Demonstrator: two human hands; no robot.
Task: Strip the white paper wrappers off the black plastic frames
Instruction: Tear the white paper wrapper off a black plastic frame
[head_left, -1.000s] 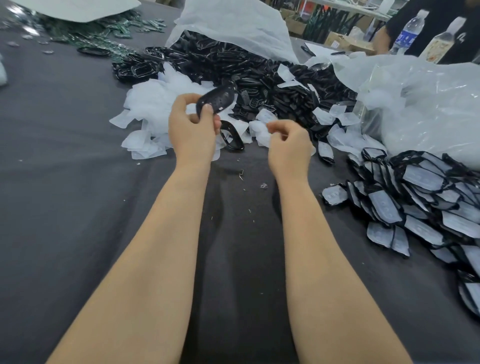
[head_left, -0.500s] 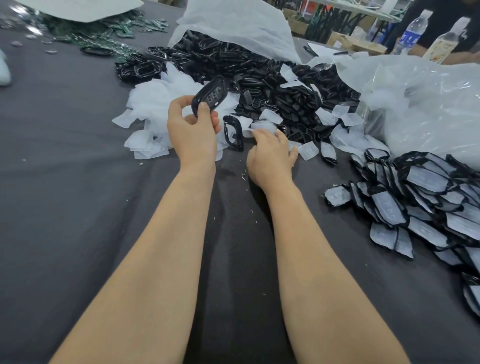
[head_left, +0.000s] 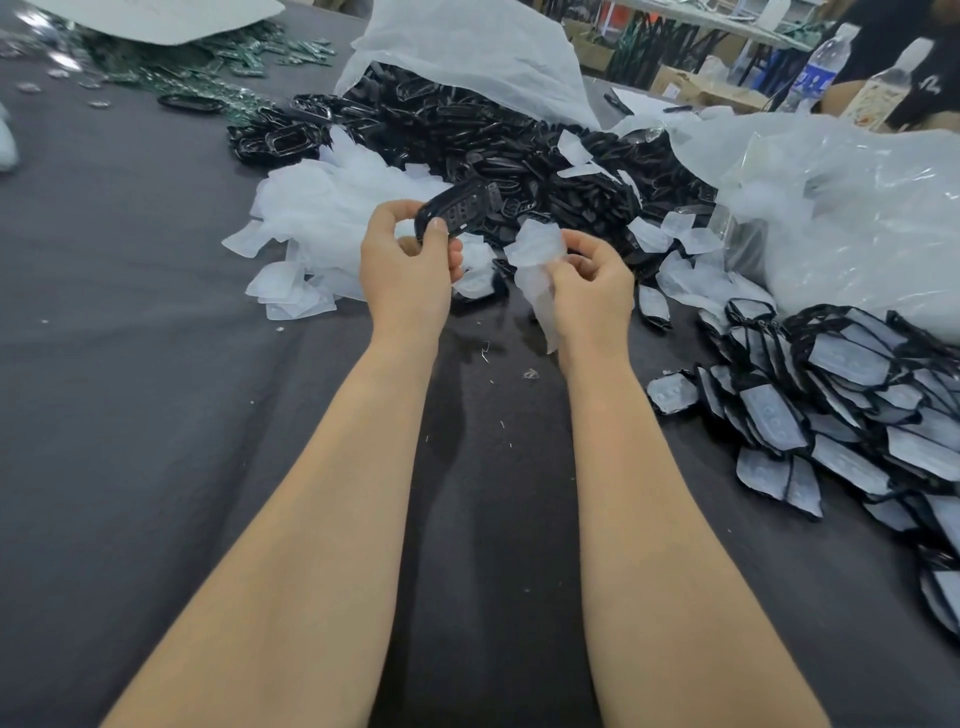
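Right hand (head_left: 592, 283) is up off the table versus half a second ago, now pinching a limp white wrapper (head_left: 535, 249) just right of the black frame (head_left: 460, 210), seemingly not touching it. You're gripping that frame's near end with your left hand (head_left: 402, 270), fingers curled, long axis pointing up-right. Frame's looking bare and glossy. Wrapped frames (head_left: 841, 395) are lying well right of it, and the stripped pile (head_left: 519, 140) is sitting beyond.

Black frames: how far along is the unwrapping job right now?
Done: a heap of bare black frames and a drift of loose white wrappers beyond the hands. In hand: the left hand grips a bare frame, the right hand pinches a white wrapper. Left: a large pile of wrapped frames on the right.
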